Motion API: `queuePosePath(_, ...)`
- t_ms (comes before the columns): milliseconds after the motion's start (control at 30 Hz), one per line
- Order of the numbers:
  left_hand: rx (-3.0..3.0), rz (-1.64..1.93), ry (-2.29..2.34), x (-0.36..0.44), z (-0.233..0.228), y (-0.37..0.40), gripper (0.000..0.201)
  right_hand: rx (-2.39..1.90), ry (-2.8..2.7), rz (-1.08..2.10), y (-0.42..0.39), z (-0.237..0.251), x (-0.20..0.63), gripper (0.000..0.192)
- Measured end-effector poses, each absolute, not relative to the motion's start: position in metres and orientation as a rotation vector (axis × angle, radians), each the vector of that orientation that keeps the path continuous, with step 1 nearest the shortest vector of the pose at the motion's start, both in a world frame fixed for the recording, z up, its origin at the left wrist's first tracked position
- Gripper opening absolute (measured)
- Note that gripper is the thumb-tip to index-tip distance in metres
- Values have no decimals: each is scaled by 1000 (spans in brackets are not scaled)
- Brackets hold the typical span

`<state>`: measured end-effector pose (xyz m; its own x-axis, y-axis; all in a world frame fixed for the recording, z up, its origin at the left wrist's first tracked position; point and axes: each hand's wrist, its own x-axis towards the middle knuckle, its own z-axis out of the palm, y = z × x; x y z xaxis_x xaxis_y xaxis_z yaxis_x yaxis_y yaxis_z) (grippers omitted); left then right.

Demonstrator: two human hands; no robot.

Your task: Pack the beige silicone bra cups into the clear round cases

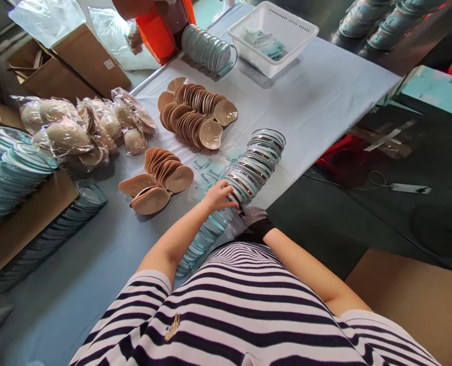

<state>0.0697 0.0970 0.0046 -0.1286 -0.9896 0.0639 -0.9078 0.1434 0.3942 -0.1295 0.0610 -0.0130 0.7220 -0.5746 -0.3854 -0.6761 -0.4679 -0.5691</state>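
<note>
My bare left hand has its fingers bent down at the junction of two rows of clear plastic cases. It seems closed on a case edge, but the contact is small and partly hidden. My right hand, in a dark mesh glove, is close beside it at the near edge of the table; its fingertips are hidden among the cases. Beyond both hands lies a row of round cases with brownish contents. Toward my body runs a row of bluish clear cases. Printed cards lie left of the filled row.
Beige bra cups and a smaller bunch of cups lie on the table. Bagged cups are at left, beside a carton of cases. A white basket and clear cases stand at the far end.
</note>
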Motion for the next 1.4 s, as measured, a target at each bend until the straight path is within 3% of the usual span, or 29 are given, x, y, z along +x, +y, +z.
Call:
queuePosePath(500, 1826, -389, -2025, 69, 4, 99, 51, -1808, 1348, 16, 67, -57, -139, 23)
queuePosePath(733, 1872, -400, -1998, 66, 5, 99, 49, -2068, 1187, 128, 63, -38, -132, 31)
queuePosePath(900, 1904, -438, -2008, 64, 5, 98, 48, -1825, 1018, 338, 63, -22, -125, 34)
queuePosePath(1000, 1908, -427, -2039, 65, 4, 96, 43, -2069, 1013, 406, 58, -6, -126, 28)
queuePosePath(1200, 1815, -465, -2044, 64, 4, 97, 35, -2425, 1030, 30, 34, 28, -130, 42)
queuePosePath(1400, 2121, -171, -1354, 106, 7, 167, 21, -2405, 731, -224, 3, 31, -61, 37)
